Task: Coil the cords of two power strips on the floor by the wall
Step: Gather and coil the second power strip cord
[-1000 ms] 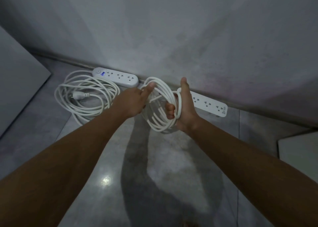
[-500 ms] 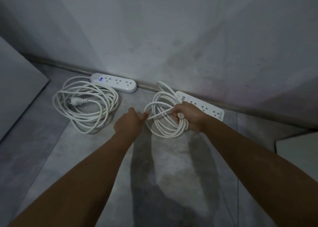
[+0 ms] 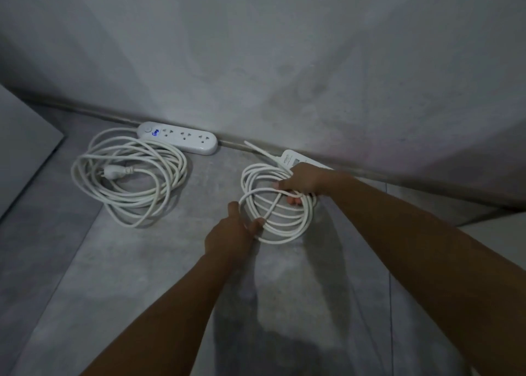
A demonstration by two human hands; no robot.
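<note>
Facing a grey wall (image 3: 284,48) above a grey floor (image 3: 142,276). At left on the floor, a large coil (image 3: 94,187) of loose white cord, lying just in front of a three-socket power strip (image 3: 182,140) set against the wall. At right, a smaller coil (image 3: 284,233) flat on the floor, beside a second power strip (image 3: 290,157) mostly hidden under the right forearm. Gripping the far strands of the smaller coil: the right hand (image 3: 306,180), fingers curled round them. At its near-left edge, the left hand (image 3: 227,236), thumb and fingers seemingly pinching one loop. Inside the large coil, the plug (image 3: 112,173).
</note>
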